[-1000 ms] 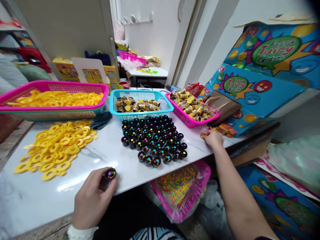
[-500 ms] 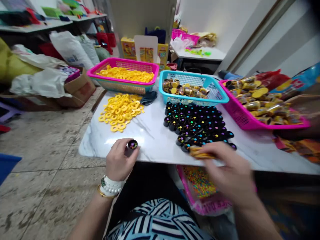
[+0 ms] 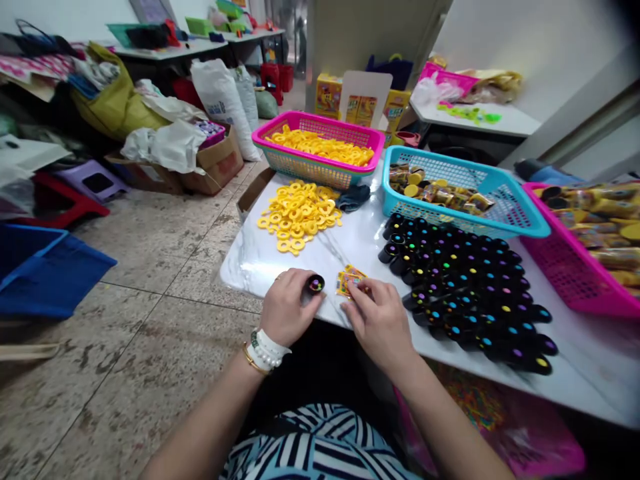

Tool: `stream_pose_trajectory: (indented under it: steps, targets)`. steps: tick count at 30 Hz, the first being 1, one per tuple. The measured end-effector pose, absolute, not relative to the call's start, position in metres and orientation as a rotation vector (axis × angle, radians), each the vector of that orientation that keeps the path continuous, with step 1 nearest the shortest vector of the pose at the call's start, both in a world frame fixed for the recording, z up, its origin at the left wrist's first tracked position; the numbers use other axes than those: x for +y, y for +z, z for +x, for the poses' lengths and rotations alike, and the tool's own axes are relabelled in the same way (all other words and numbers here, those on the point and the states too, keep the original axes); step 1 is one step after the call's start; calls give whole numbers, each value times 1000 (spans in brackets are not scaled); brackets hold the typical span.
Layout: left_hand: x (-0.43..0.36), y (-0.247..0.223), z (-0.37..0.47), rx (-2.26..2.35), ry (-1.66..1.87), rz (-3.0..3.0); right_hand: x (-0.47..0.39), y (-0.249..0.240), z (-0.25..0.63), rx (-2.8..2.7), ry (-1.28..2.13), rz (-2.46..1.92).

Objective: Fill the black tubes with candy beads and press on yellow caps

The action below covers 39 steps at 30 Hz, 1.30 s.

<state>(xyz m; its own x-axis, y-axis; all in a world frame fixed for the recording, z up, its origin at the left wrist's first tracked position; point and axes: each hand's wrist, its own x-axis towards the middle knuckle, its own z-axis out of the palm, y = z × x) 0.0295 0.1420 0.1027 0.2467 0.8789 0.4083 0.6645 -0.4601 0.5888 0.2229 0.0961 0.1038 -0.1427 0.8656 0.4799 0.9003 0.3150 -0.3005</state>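
Note:
Near the table's front edge, my left hand [image 3: 290, 305] is closed around a small black cup [image 3: 315, 284], its open end up and coloured bits inside. To its right, my right hand [image 3: 379, 320] has its fingertips on a few small yellow-orange printed labels [image 3: 349, 277] at the tabletop; its thumb is tucked in close. Farther right stand rows of black cups [image 3: 450, 280] with coloured bits in them. A heap of yellow rings [image 3: 300, 213] lies beyond my left hand.
Behind the heap stands a pink-rimmed basket [image 3: 320, 121] of yellow rings. A blue basket [image 3: 465, 220] and a pink basket [image 3: 565, 267] hold printed tubes with yellow caps. A dark cloth [image 3: 354, 198] lies between. Below the table is a bag of coloured bits [image 3: 470, 400].
My right hand has moved left from the black cups to beside my left hand, bringing the labels down to the table. The view has turned left. My left hand keeps the cup.

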Motion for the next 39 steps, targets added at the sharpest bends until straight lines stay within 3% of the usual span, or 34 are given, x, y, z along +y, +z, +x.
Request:
stream_pose_trajectory:
  steps: [4, 9, 15, 22, 33, 39]
  targets:
    - [147, 104, 32, 1447, 1034, 2196, 76, 91, 225, -2020, -126, -1509]
    - [118, 108, 27, 1537, 1286, 1875, 69, 85, 229, -2066, -124, -1341]
    - [67, 89, 41, 1285, 879, 1342, 64, 78, 226, -2026, -163, -1162]
    - [75, 79, 45, 1087, 799, 838, 48, 76, 207, -2052, -61, -1161]
    - [87, 66, 60, 1192, 734, 971, 66, 83, 219, -2000, -219, -1195]
    - [78, 80, 66, 1147, 797, 802, 58, 82, 222, -2057, -104, -1217]
